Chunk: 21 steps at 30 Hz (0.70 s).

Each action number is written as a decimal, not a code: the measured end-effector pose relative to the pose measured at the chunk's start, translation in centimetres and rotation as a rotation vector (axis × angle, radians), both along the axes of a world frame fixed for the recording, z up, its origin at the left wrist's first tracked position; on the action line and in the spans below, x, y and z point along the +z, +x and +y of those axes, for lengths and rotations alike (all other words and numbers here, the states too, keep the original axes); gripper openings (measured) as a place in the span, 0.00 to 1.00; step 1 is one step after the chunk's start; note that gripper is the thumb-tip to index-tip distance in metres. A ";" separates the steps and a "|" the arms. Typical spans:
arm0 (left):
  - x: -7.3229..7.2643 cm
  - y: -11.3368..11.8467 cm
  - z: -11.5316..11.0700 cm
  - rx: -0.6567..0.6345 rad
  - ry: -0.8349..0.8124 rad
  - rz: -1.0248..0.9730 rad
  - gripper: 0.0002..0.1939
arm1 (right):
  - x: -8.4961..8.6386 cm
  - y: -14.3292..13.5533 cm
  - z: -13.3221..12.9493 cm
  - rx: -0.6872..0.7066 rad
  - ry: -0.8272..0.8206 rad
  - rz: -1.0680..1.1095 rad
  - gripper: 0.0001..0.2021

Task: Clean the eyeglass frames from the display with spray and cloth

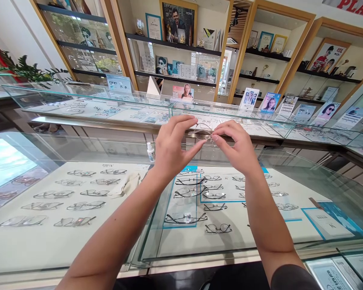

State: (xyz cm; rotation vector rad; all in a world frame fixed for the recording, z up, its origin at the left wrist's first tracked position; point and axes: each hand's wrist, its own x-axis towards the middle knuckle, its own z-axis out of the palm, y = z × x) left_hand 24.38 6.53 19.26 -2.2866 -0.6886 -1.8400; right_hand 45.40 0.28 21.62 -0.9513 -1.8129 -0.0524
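Observation:
Above the glass counter, a pair of thin-rimmed eyeglasses (202, 132) is held up between my two hands. My left hand (174, 141) grips one side of it, thumb below and fingers above. On the other side, my right hand (234, 141) pinches the thin frame near the hinge between thumb and fingertips. Fingers hide part of the eyeglasses, and the folded state of its temples is hard to make out. A small white bottle (151, 153) stands on the counter, left of my left wrist. A crumpled pale cloth (128, 184) lies nearer to me.
Below my arms is a glass display case (151, 245) with rows of eyeglasses (218, 228). A second glass counter (130, 114) runs across behind, topped with upright advertising cards (269, 102). Wall shelves (175, 45) hold framed pictures and trophies. A green plant (27, 68) stands far left.

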 end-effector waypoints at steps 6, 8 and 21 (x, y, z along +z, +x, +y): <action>0.1 0.0 -0.7 -0.123 -0.012 0.012 0.27 | 0.3 0.3 0.0 0.123 -0.135 0.040 0.08; 0.1 0.0 -0.8 -0.224 -0.066 -0.006 0.28 | 0.3 0.4 0.1 0.184 -0.224 0.088 0.08; 0.3 -0.1 -0.3 -0.402 -0.175 -0.052 0.29 | -0.3 0.1 0.6 0.342 -0.496 0.278 0.08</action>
